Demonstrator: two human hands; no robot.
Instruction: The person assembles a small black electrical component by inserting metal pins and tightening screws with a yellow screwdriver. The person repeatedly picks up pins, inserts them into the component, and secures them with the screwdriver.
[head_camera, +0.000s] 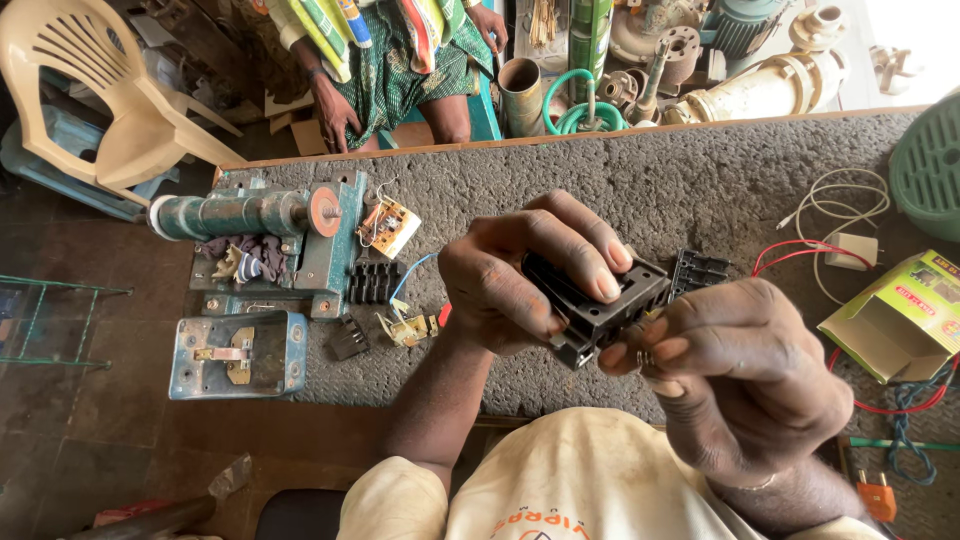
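Black plastic block (597, 300) gripped by both hands' fingers (585, 255) above cluttered, rough grey workbench (700, 170) in workshop.

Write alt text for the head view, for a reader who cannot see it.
Two bare hands hold a small black ribbed plastic block over a grey textured workbench: the left hand grips it from above, and the right hand pinches its near edge. A green metal winding machine and an open yellow-green cardboard box lie on the bench.

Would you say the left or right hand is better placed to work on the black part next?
Probably the right hand: its fingertips pinch the near edge of the black part, while the left hand wraps it from above, steadying it.
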